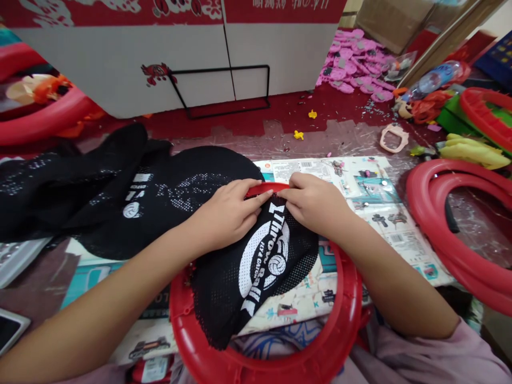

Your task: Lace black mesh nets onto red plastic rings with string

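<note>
A red plastic ring (347, 298) lies in front of me with a black mesh net (260, 261) printed in white draped across it. My left hand (228, 213) presses the net down on the ring's far edge, fingers closed on the fabric. My right hand (316, 205) pinches the net against the same far edge, right beside the left. A short red stretch of the rim shows between the two hands.
A pile of black mesh nets (100, 186) lies at left. Stacked red rings (452, 224) sit at right, more at far left (40, 117). Printed cardboard sheets (376, 197) cover the table. Pink parts (356, 64), yellow pieces (472, 149) and a white box wall (160, 69) stand behind.
</note>
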Tool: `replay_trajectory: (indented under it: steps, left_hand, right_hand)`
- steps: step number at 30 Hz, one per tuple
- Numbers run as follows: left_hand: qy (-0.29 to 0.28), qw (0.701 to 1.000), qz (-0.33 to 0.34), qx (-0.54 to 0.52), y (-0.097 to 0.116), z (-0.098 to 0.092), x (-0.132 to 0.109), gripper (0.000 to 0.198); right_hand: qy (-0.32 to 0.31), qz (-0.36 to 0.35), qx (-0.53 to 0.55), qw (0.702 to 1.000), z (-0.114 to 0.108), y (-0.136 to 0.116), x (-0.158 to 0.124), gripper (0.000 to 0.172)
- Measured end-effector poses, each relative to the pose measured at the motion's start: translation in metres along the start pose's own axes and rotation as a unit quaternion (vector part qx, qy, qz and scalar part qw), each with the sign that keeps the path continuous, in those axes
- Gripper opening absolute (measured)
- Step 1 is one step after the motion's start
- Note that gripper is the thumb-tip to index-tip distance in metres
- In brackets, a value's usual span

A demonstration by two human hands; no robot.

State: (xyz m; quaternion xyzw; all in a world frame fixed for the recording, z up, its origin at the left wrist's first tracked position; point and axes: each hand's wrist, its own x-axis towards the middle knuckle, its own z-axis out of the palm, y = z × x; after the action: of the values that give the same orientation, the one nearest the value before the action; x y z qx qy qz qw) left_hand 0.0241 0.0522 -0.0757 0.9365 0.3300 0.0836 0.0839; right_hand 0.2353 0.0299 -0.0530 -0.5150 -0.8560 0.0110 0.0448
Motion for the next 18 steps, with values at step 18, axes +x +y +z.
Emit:
replay_trajectory:
  steps: [18]
  left_hand:
    - [-0.013, 0.999, -0.012, 0.026, 0.0027, 0.0012, 0.0016, 0.046]
  right_hand:
    - [-0.003, -0.011, -0.059, 0.998, 0.0062, -0.0024, 0.0031, 0.024]
